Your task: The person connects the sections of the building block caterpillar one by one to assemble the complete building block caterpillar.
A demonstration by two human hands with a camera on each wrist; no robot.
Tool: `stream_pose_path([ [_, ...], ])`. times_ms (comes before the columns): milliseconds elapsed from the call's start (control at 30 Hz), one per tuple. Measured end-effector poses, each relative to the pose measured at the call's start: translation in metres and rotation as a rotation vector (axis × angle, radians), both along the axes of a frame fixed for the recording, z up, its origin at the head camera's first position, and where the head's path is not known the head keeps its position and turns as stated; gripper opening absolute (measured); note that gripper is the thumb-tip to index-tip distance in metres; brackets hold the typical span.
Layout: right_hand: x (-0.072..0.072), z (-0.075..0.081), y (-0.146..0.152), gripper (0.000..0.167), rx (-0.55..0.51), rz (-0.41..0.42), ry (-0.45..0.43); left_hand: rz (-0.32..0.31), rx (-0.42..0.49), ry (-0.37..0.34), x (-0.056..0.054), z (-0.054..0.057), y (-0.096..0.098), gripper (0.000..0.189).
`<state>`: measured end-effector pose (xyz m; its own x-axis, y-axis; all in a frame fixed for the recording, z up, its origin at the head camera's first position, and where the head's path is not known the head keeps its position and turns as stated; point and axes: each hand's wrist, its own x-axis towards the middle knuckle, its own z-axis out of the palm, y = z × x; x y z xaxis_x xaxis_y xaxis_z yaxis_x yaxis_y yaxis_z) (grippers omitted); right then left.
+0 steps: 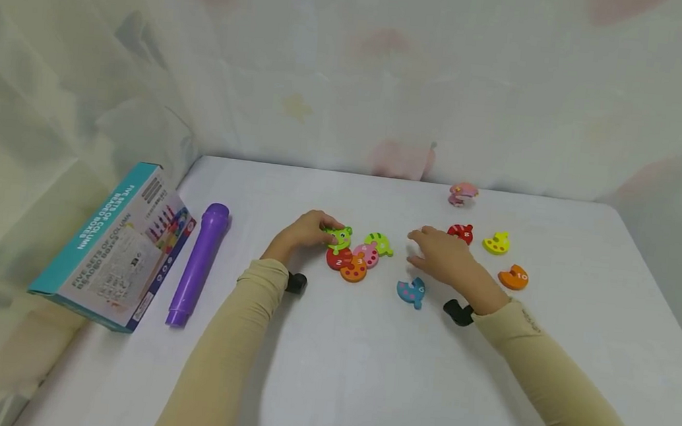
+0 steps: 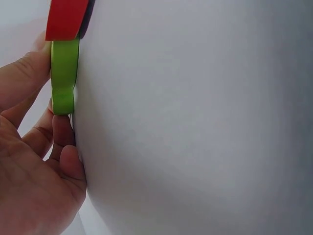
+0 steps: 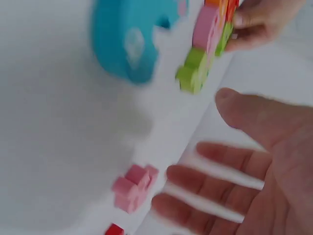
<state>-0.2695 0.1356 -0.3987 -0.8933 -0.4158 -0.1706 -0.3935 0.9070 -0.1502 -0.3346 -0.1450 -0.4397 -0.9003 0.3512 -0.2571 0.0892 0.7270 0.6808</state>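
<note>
My left hand (image 1: 304, 234) grips a green smiling animal-head puzzle piece (image 1: 341, 239) at the left end of a joined row. In the left wrist view, the thumb and fingers lie around the green piece's edge (image 2: 64, 78). Following the head are a red piece marked 2 (image 1: 337, 260), an orange piece marked 3 (image 1: 353, 269), a pink dotted piece (image 1: 366, 255) and a green striped piece (image 1: 380, 243). My right hand (image 1: 443, 257) hovers right of that row, fingers spread and holding nothing. A blue dotted piece (image 1: 410, 291) lies just in front of it.
Beyond the right hand lie a red piece (image 1: 461, 233), a yellow piece (image 1: 496, 243) and an orange piece marked 10 (image 1: 514, 277). A pink figure (image 1: 462, 193) sits near the table's back edge. On the left are a purple tube (image 1: 199, 265) and a cardboard box (image 1: 112, 254).
</note>
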Motion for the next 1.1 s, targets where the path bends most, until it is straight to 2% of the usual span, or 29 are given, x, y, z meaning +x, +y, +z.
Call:
stream_pose_path([
  [100, 0.015, -0.005, 0.004, 0.051, -0.020, -0.054, -0.024, 0.003, 0.003, 0.001, -0.001, -0.001, 0.000, 0.035],
  [267, 0.035, -0.016, 0.002, 0.053, -0.008, -0.050, -0.055, 0.004, 0.000, 0.002, -0.002, -0.001, 0.001, 0.035],
  [533, 0.048, -0.025, -0.006, 0.057, 0.008, -0.039, -0.043, 0.014, -0.017, -0.001, 0.000, 0.002, 0.002, 0.035],
  [667, 0.048, -0.029, -0.008, 0.056, -0.039, -0.038, -0.012, 0.017, -0.017, -0.006, 0.002, 0.003, 0.003, 0.036],
  [833, 0.039, -0.033, -0.008, 0.061, -0.090, -0.043, 0.061, 0.041, -0.016, -0.015, 0.005, 0.005, 0.005, 0.036],
  [1100, 0.019, -0.029, -0.014, 0.057, -0.164, -0.067, 0.070, 0.064, -0.059, 0.012, 0.009, 0.006, 0.010, 0.035],
])
